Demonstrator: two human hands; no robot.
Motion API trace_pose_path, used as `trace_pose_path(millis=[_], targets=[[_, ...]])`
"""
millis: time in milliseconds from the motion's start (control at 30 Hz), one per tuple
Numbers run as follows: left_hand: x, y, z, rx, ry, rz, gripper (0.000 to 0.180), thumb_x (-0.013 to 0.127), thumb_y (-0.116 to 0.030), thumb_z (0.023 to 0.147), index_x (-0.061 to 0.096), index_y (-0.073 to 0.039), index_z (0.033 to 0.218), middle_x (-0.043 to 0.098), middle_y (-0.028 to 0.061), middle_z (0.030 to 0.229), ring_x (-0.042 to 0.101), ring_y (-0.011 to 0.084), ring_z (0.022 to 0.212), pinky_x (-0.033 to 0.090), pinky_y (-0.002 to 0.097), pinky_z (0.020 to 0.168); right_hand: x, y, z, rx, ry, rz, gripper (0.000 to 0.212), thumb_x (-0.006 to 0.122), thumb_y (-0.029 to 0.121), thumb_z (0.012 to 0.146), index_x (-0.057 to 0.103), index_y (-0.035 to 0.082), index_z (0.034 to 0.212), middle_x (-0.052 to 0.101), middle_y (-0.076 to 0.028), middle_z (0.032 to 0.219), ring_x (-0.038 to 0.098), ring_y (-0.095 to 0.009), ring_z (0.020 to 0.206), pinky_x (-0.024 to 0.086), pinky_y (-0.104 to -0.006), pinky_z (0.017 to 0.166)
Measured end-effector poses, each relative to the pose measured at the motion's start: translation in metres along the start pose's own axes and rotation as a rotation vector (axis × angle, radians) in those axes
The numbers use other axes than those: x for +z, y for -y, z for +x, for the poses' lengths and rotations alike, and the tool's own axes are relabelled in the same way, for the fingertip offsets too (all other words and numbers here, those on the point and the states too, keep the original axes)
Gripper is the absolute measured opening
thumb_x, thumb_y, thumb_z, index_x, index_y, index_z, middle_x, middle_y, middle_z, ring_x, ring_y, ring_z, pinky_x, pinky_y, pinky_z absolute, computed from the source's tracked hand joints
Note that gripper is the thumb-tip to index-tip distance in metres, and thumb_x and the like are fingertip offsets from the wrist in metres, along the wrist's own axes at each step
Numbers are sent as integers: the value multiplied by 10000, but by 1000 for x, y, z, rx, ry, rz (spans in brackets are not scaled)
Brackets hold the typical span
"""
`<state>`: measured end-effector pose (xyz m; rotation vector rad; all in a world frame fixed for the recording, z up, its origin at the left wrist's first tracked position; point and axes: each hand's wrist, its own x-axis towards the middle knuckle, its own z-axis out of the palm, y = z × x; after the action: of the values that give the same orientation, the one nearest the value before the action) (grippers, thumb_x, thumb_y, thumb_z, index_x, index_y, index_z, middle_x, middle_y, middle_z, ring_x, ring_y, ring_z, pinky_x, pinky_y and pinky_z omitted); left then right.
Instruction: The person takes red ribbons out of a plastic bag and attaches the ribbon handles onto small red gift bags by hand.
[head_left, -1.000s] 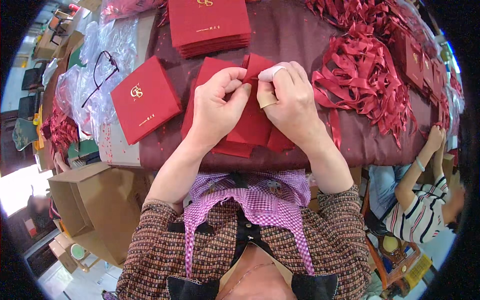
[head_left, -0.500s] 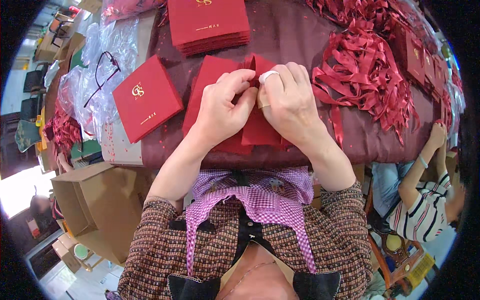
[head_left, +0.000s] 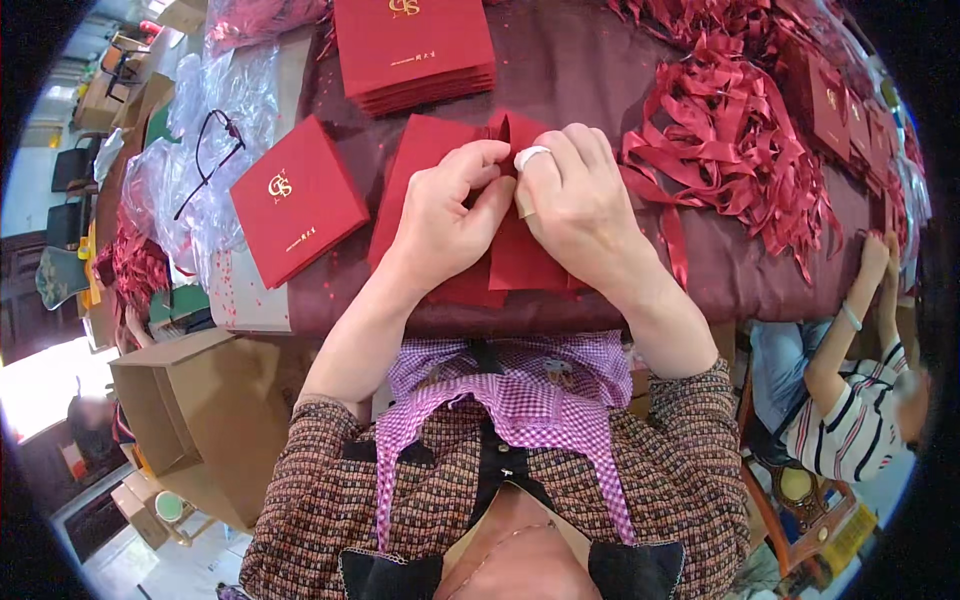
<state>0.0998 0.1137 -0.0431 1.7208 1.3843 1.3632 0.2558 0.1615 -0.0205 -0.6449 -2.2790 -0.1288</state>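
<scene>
My left hand [head_left: 455, 205] and my right hand [head_left: 580, 190] meet over a red paper bag [head_left: 522, 262] near the table's front edge. Both are closed, thumbs and forefingers pinching at the bag's upper part, where a raised red edge shows between them. Whether a ribbon is also in the fingers is hidden. White tape wraps one right finger, and a beige strip shows beside the right thumb. More red paper pieces [head_left: 412, 150] lie beneath my left hand. Left of it, a small pile of red bags [head_left: 300, 205] with gold print rests at an angle.
A taller stack of red bags [head_left: 415, 50] stands at the back. Loose red ribbons [head_left: 730, 150] heap on the right, near finished bags [head_left: 830, 110]. Glasses [head_left: 210, 165] lie on clear plastic at left. A cardboard box [head_left: 200, 420] sits below; a co-worker [head_left: 850, 400] works at right.
My hands keep nearly the same pinch over the bag. The whole view has shifted slightly; no object has visibly been picked up or let go.
</scene>
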Motion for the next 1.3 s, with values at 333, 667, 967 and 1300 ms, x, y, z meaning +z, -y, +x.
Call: trace_pose_path(millis=[333,667,967,1300], targets=[[-5,-18,7,-247,-87,-371,230,605,14,862,588,34,1091,620,-53,775,493,-9,696,408,158,630,-4,-8,6,331,-103,482,150,642,8,771,579,15,907,605,-135,861,575,-325,850,470,-398,739],[-6,-12,6,-241,-91,-333,228,604,11,867,585,45,1091,627,-36,783,499,-3,709,414,162,631,0,-13,2,239,-96,290,135,644,28,763,568,34,875,589,-103,848,555,-291,832,439,-378,759],[2,-5,3,-153,-72,-242,206,611,27,847,588,37,1051,599,-19,688,485,4,635,417,185,559,2,-5,0,43,-16,-68,127,570,84,737,531,35,847,536,-105,812,507,-262,794,416,-369,726],[-1,-3,1,-22,-18,-206,206,583,35,843,584,32,1050,655,83,754,602,63,715,485,236,632,-7,6,10,11,135,-59,107,540,100,741,521,32,822,517,-108,794,502,-264,807,418,-364,760]])
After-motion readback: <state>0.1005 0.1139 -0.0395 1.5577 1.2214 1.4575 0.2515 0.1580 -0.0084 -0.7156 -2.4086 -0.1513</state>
